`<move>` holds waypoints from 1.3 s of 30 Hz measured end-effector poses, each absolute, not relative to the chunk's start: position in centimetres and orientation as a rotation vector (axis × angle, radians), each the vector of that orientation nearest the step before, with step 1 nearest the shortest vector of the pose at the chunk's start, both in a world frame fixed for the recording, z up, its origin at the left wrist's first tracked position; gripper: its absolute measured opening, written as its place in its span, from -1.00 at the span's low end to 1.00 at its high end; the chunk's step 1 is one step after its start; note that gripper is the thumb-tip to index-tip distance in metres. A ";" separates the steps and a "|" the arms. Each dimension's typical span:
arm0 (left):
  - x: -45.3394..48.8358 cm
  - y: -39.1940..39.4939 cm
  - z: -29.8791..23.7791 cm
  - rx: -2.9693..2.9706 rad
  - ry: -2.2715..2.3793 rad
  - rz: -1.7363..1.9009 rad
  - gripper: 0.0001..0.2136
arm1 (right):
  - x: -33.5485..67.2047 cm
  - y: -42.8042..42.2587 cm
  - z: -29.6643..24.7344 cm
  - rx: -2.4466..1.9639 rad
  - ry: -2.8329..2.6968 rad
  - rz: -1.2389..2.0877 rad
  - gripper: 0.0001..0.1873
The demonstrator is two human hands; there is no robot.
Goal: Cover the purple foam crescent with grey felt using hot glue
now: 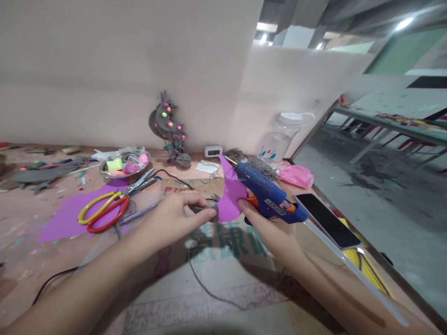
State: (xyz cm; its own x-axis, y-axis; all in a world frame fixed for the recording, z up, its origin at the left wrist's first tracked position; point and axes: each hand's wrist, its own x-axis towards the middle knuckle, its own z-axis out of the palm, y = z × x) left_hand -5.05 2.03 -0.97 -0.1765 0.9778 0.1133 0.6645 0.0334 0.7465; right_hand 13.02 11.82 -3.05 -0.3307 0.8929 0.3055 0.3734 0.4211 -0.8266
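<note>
purple piece [230, 197], apparently cut to shape already, is between the hands, in from the right edge of the surface [21, 209]; left grip [181, 209] pinches a grey piece [215, 218], right grip [267, 228] clasps the glue gun [267, 186]; whether glue is on, i cannot tell.

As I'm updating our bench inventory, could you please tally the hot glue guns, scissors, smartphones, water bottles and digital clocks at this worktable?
Hot glue gun: 1
Scissors: 1 pair
Smartphone: 1
Water bottle: 1
Digital clock: 1
Total: 5
</note>
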 end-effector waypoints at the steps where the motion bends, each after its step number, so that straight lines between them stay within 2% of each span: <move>1: -5.1 2.0 -0.9 1.655 1.848 0.940 -0.81 | 13.0 11.8 -3.0 -1.068 -1.898 0.829 -0.70; 5: -5.5 1.8 -0.8 1.646 1.793 0.896 -0.85 | 12.8 11.8 -2.1 -1.119 -1.858 0.889 -0.69; 9: -5.7 1.5 -0.6 1.598 1.824 0.880 -0.74 | 12.6 11.6 -1.4 -1.227 -1.808 1.019 -0.67; 12: -5.7 1.6 -0.5 1.620 1.865 0.919 -0.69 | 12.6 11.7 -1.6 -1.213 -1.785 0.963 -0.65; 15: -5.6 1.7 -0.7 1.907 1.975 1.050 -0.56 | 12.8 11.8 -2.0 -1.166 -1.791 0.905 -0.62; 18: -5.4 1.7 -1.3 2.253 2.034 1.024 -0.50 | 12.8 11.8 -2.2 -1.169 -1.799 0.904 -0.59; 24: -5.1 1.6 -1.9 2.341 2.014 1.019 -0.65 | 12.7 11.7 -2.0 -1.235 -1.760 0.910 -0.55; 32: -5.2 1.6 -1.7 2.387 1.983 1.135 -0.86 | 12.5 11.5 -1.3 -1.243 -1.771 0.946 -0.62; 39: -5.2 1.6 -1.7 2.355 2.002 1.103 -0.86 | 12.5 11.8 -2.2 -1.198 -1.766 0.993 -0.65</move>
